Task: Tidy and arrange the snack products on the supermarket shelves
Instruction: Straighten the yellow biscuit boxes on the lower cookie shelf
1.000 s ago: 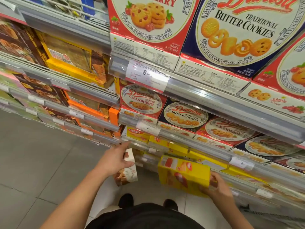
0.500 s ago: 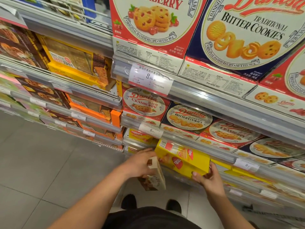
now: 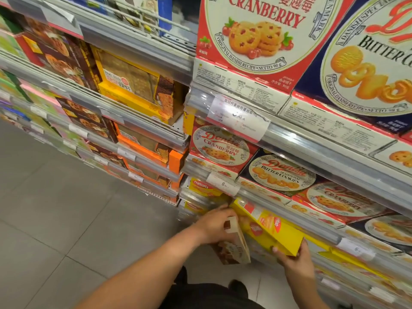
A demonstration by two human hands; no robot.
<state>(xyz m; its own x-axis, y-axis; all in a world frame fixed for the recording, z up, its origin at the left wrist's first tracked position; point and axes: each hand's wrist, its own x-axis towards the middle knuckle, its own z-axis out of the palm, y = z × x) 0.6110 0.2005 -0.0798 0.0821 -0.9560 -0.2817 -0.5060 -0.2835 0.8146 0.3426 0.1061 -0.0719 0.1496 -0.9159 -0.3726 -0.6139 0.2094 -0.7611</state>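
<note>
Head view looks down along the snack shelving with both my hands low in front of me. My left hand (image 3: 215, 226) has its fingers curled round a small beige and brown snack box (image 3: 234, 244), holding it upright just left of the shelf edge, above the grey tiled floor (image 3: 66, 208). My right hand (image 3: 294, 259) grips the near end of a long yellow wafer box (image 3: 267, 228), thumb on its end face, fingers underneath. That yellow box lies tilted, its far end up against the rail of a low shelf, beside a yellow Nabati box (image 3: 201, 186) already on that shelf. The two held boxes are touching or nearly so; I cannot tell which. Above them, red Danisa cranberry cookie boxes (image 3: 219, 146) and blue Danisa butter cookie boxes (image 3: 281, 172) line the shelves, with a price tag (image 3: 238, 118) clipped to the rail. Farther left sit orange and yellow biscuit boxes (image 3: 136, 85).
</note>
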